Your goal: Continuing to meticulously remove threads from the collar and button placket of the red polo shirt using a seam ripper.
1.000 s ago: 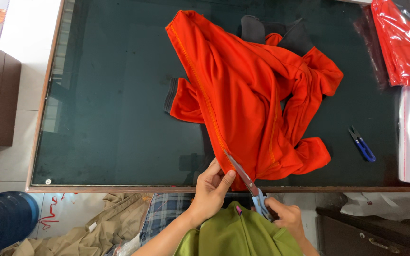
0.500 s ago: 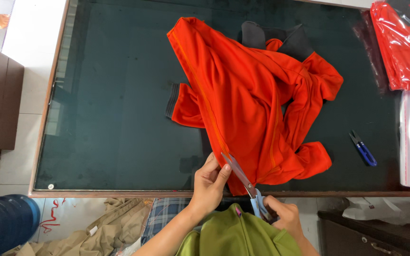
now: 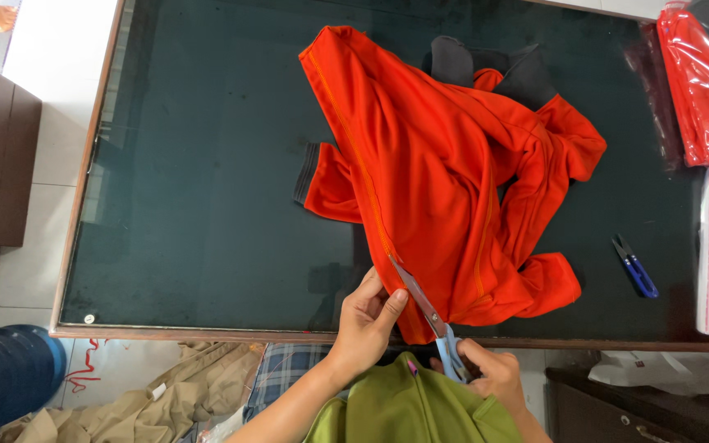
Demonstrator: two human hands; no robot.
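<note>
Head view: crumpled orange-red fabric garment w/ black cuffs (image 3: 445, 180) lies on dark glass-topped table w/ wood frame (image 3: 198, 189), centre-right, lower hem at near edge. Left hand (image 3: 368, 316) pinches the hem, fingers closed on cloth. Right hand (image 3: 492, 377) grips blue-handled steel scissors (image 3: 428, 316), blades slightly parted at the seam just beside left thumb. Small blue thread snips (image 3: 635, 267) lie well apart, right. Bagged red clothes (image 3: 703, 82) at far right corner.
</note>
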